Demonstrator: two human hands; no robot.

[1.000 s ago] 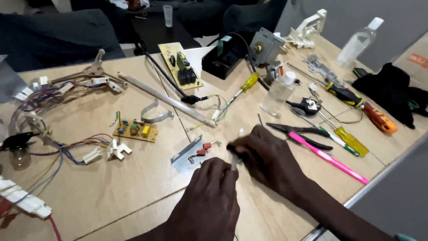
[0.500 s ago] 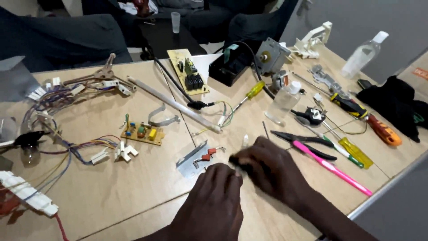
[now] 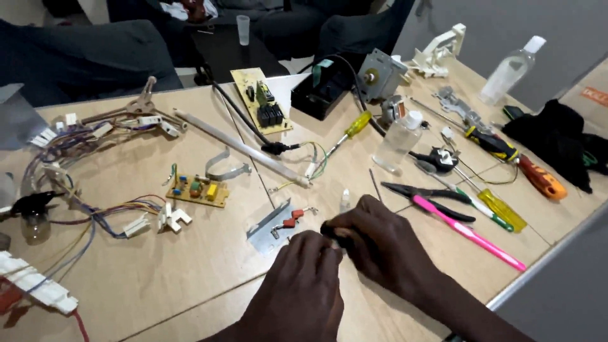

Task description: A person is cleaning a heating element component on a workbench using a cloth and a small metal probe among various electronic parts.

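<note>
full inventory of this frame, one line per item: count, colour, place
metal bracket: 1, grey with red parts, just left of the hands
small circuit board: 1, yellow-tan, centre-left
large circuit board: 1, yellow-green, far centre
white tube: 1, white, diagonal across the centre
wire harness: 1 bundle, mixed colours, left
yellow-handled screwdriver: 1, yellow, centre
clear bottles: 2, clear with white caps, centre-right and far right
pliers: 1, black handles, right of the hands
toothbrush: 1, pink, right
orange-handled screwdriver: 1, orange and black, right
black cloth: 1, black, far right
table: 1, light wood
left hand: 1, bottom centre
right hand: 1, fingers meet the left hand's; anything pinched is hidden
</note>
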